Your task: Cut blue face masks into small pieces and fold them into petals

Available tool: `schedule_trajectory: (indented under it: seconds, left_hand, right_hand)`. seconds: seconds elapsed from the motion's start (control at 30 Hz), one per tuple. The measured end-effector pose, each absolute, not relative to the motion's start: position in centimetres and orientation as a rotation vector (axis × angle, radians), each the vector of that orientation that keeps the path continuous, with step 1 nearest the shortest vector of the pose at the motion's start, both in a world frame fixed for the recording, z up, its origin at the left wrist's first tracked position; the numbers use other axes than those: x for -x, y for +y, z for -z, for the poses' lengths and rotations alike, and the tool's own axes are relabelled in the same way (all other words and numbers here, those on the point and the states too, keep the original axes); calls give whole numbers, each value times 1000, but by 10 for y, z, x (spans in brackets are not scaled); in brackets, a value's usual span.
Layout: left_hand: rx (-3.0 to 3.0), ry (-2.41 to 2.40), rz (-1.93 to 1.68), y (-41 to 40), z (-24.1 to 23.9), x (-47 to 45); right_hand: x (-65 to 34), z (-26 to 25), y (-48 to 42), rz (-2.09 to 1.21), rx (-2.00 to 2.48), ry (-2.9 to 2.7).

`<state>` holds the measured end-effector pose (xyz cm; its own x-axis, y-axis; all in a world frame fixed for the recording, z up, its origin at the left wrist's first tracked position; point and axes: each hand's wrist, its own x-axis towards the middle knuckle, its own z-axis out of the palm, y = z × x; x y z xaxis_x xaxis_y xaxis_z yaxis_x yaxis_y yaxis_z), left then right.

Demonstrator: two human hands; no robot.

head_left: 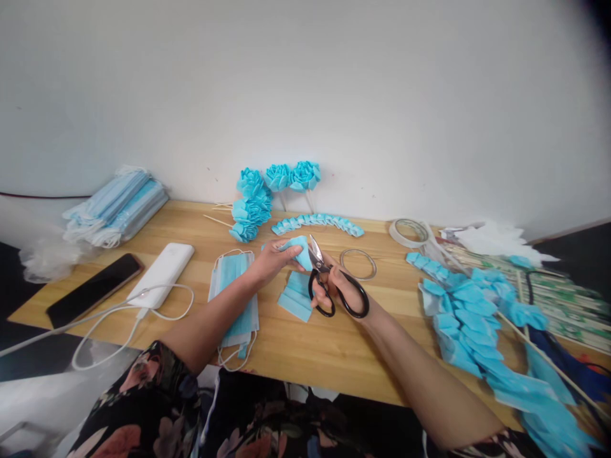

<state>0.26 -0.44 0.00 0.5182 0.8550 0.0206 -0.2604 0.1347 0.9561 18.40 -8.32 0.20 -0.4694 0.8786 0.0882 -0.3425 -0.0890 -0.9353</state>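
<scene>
My left hand [273,257] pinches a folded piece of blue mask fabric [300,249] above the wooden table [305,343]. My right hand [334,285] grips black-handled scissors [329,286], whose blades are slightly apart at the fabric's right edge. Under the hands lie cut blue mask pieces [296,296]. A whole blue face mask [236,292] lies flat just left of them, beneath my left forearm.
Blue fabric flowers on sticks [267,194] and a row of folded petals [317,222] sit near the wall. A mask stack [117,207], phone [93,289] and white power bank [162,273] with cable lie left. Tape rolls [408,232], blue scraps [470,312] and sticks crowd the right.
</scene>
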Motion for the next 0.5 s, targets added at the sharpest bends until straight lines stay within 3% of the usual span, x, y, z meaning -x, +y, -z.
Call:
schedule_trajectory:
  seconds: [0.5]
  left_hand:
    - [-1162,629,-932,-1,-3,-2]
  right_hand:
    - [-180,-6,-83,-1650,712,-1232]
